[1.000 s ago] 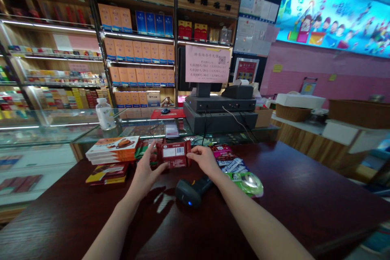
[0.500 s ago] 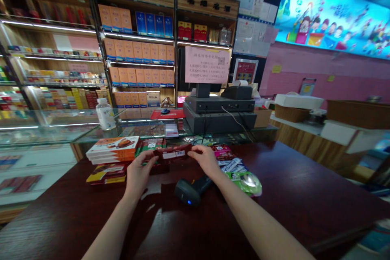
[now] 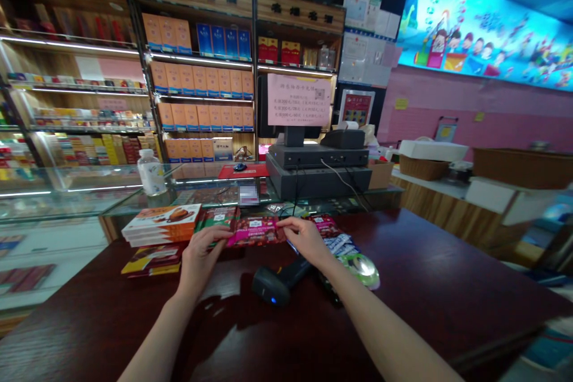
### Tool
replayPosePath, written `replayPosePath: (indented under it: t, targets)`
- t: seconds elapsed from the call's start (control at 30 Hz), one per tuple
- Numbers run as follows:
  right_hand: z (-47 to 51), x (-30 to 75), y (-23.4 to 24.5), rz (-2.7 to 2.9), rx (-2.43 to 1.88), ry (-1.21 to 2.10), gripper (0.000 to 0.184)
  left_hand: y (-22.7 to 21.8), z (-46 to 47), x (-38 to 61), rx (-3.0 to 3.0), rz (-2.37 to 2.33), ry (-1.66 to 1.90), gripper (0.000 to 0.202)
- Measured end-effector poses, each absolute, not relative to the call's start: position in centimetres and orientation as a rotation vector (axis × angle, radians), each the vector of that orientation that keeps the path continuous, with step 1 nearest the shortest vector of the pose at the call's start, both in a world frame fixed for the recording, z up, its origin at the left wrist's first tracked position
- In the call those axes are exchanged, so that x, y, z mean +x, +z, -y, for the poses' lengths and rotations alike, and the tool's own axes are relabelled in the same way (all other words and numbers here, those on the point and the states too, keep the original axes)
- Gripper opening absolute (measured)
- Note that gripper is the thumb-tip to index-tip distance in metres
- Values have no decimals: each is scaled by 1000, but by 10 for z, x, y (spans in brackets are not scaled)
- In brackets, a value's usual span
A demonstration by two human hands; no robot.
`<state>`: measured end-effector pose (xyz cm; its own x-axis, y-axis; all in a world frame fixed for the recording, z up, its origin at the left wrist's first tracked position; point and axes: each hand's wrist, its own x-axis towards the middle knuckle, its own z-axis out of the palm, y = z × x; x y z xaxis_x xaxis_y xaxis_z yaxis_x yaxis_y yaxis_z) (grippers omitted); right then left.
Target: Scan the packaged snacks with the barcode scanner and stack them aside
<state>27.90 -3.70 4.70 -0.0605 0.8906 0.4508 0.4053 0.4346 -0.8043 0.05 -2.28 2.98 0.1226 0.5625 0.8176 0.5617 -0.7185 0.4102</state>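
Between my two hands is a chocolate bar (image 3: 256, 230) in a pink and brown wrapper, its printed front facing me. My left hand (image 3: 200, 253) pinches its left end, and my right hand (image 3: 307, 241) pinches the right end. Just behind my left fingers lies a green and brown packet (image 3: 219, 216). A black barcode scanner (image 3: 274, 284) with a blue light rests on the table in front of the bar. Partly behind my right hand and forearm are another pink packet (image 3: 326, 225), a blue and white packet (image 3: 342, 245) and a green packet (image 3: 362, 270).
White and orange boxes (image 3: 163, 222) are stacked on the dark table (image 3: 430, 298) at left, with yellow and brown packets (image 3: 152, 259) beside them. A glass counter holds a bottle (image 3: 152, 173) and a cash register (image 3: 317, 176) behind the table. Stocked shelves line the back.
The chocolate bar has been turned over: its barcode side faced me before, and its pink front does now. Both hands keep hold of its ends. The view has shifted slightly.
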Motion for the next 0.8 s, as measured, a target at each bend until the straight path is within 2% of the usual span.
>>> replayPosePath:
  t: [0.17,0.33,0.4,0.67,0.8]
  targets:
    - [52,286,57,1750,-1129,667,30,37,24,-4,2617,-1118,1605,23]
    - [54,294,56,1864,-1133,615,61,51,23,-9,2820,-1077,1395,27]
    - [50,295,54,1901,-1182,541,67,57,24,-11,2868,-1051,1302,28]
    - [43,275,54,1978,-1239,374,60,73,27,-27,2815,-1021,1042,28]
    - [39,257,61,2002,-1254,324,55,70,24,-40,2732,-1139,1043,27]
